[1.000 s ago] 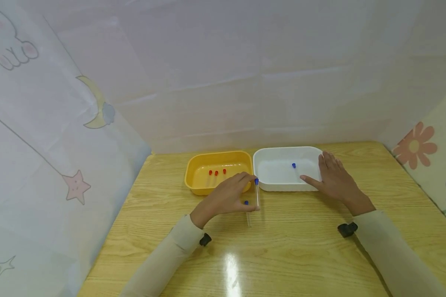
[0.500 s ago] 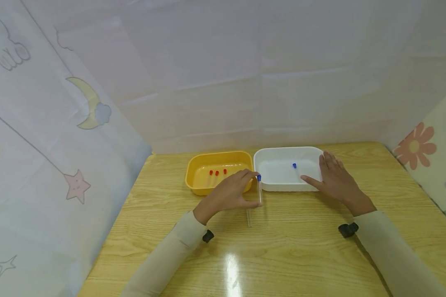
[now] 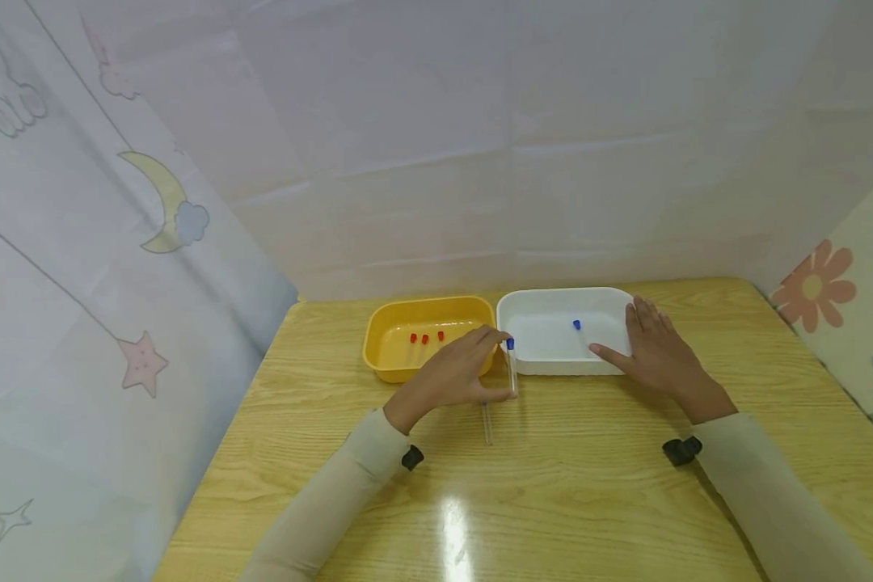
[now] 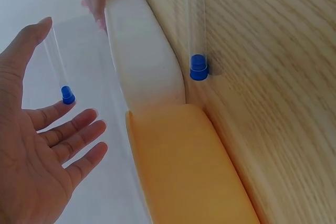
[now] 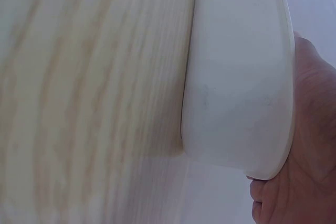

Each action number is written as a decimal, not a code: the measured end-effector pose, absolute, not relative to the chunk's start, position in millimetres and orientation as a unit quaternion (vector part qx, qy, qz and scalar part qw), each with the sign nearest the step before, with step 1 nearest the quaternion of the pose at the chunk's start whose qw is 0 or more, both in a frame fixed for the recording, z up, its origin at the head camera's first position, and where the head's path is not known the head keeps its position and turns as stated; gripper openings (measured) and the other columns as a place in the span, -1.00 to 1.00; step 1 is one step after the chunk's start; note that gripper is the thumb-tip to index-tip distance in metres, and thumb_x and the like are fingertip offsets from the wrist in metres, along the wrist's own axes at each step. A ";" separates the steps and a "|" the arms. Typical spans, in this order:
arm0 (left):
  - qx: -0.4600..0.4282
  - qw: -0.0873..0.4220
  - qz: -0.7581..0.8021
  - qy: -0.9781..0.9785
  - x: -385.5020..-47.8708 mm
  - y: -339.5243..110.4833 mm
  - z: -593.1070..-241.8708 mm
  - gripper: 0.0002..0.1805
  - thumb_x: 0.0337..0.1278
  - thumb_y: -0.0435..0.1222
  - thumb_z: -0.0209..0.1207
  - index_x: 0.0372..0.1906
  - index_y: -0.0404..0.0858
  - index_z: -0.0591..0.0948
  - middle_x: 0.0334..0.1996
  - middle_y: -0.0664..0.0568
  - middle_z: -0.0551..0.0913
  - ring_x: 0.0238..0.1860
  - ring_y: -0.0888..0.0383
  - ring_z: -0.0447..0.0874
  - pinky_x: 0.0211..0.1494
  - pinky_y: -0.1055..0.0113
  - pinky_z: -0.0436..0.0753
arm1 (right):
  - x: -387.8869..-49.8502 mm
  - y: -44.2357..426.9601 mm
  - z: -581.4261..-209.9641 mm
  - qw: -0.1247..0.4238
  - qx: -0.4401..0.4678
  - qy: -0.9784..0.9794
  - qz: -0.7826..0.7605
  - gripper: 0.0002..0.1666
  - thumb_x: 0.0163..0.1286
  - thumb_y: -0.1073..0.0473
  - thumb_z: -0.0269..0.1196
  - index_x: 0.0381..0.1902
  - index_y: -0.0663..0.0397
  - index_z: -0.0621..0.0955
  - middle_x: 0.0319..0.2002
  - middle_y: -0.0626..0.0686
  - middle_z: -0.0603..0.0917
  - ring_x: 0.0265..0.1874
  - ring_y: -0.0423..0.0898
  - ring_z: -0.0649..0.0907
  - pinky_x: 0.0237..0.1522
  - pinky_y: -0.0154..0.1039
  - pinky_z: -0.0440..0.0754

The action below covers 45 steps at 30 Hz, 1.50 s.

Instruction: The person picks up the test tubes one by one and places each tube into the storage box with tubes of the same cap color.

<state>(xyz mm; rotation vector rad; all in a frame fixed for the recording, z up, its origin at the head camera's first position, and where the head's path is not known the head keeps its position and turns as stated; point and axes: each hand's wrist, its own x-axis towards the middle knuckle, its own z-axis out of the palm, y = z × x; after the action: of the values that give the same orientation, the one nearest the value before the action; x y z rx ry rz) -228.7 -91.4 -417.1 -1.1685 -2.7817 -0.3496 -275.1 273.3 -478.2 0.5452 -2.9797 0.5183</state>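
My left hand [image 3: 451, 373] pinches a clear tube with a blue cap [image 3: 510, 343] by its two ends, thumb at the bottom and a finger at the cap. In the left wrist view the held tube [image 4: 56, 59] hangs between thumb and fingertip of the left hand [image 4: 37, 145]. Another blue-capped tube [image 3: 487, 424] lies on the table just below that hand. My right hand [image 3: 658, 356] rests on the right end of the white tray [image 3: 560, 367], thumb inside over the rim. Inside that tray lies one blue-capped tube [image 3: 577, 325].
A yellow tray [image 3: 400, 375] stands against the white tray's left side and holds several tubes with red caps [image 3: 425, 339]. Both trays sit toward the back of the wooden table [image 3: 589, 485], before a pale cloth wall [image 3: 436, 162].
My left hand has moved slightly up and to the right with its tube, toward the white tray's front left corner. The right hand has stayed where it was.
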 end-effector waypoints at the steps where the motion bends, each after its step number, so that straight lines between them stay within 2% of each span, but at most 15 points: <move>1: -0.382 0.053 -0.116 -0.915 -229.5 -91.2 -416.5 -0.01 0.08 0.29 0.32 0.48 -0.17 0.30 0.31 0.01 0.43 0.16 0.11 0.51 0.18 0.23 0.61 | -274.9 273.1 -478.0 0.035 0.178 -0.969 0.168 0.34 0.44 -0.48 0.04 0.51 0.64 -0.10 0.55 0.52 -0.21 0.54 0.43 -0.15 0.50 0.33 -0.26; 14: -0.369 0.044 -0.105 -0.923 -236.3 -85.1 -408.8 0.02 0.12 0.37 0.23 0.52 -0.15 0.27 0.40 -0.04 0.39 0.32 0.04 0.46 0.35 0.18 0.50 | -276.4 273.6 -479.7 0.030 0.175 -0.970 0.165 0.35 0.43 -0.51 0.03 0.51 0.62 -0.10 0.55 0.51 -0.22 0.54 0.42 -0.17 0.50 0.31 -0.28; 21: -0.374 0.044 -0.105 -0.920 -241.4 -80.8 -410.0 0.03 0.11 0.38 0.22 0.52 -0.17 0.29 0.39 -0.05 0.41 0.29 0.04 0.49 0.34 0.18 0.52 | -275.0 272.8 -477.3 0.026 0.173 -0.971 0.163 0.35 0.43 -0.51 0.03 0.51 0.62 -0.10 0.56 0.51 -0.21 0.54 0.43 -0.16 0.50 0.32 -0.27; 30: -0.362 0.007 -0.133 -0.923 -245.3 -76.1 -417.0 0.00 0.12 0.28 0.30 0.53 -0.15 0.27 0.37 -0.02 0.41 0.24 0.10 0.50 0.29 0.18 0.56 | -270.9 270.3 -473.9 0.026 0.177 -0.968 0.176 0.33 0.44 -0.47 0.05 0.51 0.63 -0.10 0.55 0.53 -0.22 0.53 0.46 -0.15 0.48 0.37 -0.24; 35: -0.364 0.009 -0.136 -0.921 -248.2 -73.7 -417.7 -0.01 0.12 0.31 0.28 0.52 -0.15 0.28 0.32 -0.03 0.44 0.19 0.11 0.50 0.27 0.19 0.58 | -270.8 270.4 -473.9 0.023 0.176 -0.968 0.176 0.33 0.45 -0.46 0.05 0.51 0.62 -0.12 0.55 0.52 -0.26 0.53 0.45 -0.17 0.48 0.36 -0.26; 45: -0.358 -0.001 -0.141 -0.923 -254.4 -72.6 -414.8 0.00 0.14 0.36 0.22 0.52 -0.16 0.28 0.30 -0.02 0.46 0.23 0.10 0.49 0.31 0.19 0.55 | -274.8 272.6 -476.9 0.025 0.173 -0.969 0.175 0.35 0.43 -0.50 0.04 0.52 0.61 -0.12 0.56 0.50 -0.24 0.54 0.43 -0.17 0.49 0.34 -0.27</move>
<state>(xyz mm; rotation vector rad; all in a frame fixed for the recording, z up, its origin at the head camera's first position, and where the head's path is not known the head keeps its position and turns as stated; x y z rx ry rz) -254.4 -72.6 -414.8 -1.1246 -2.9019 -0.4424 -274.8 272.6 -476.9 0.5362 -2.9960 0.5413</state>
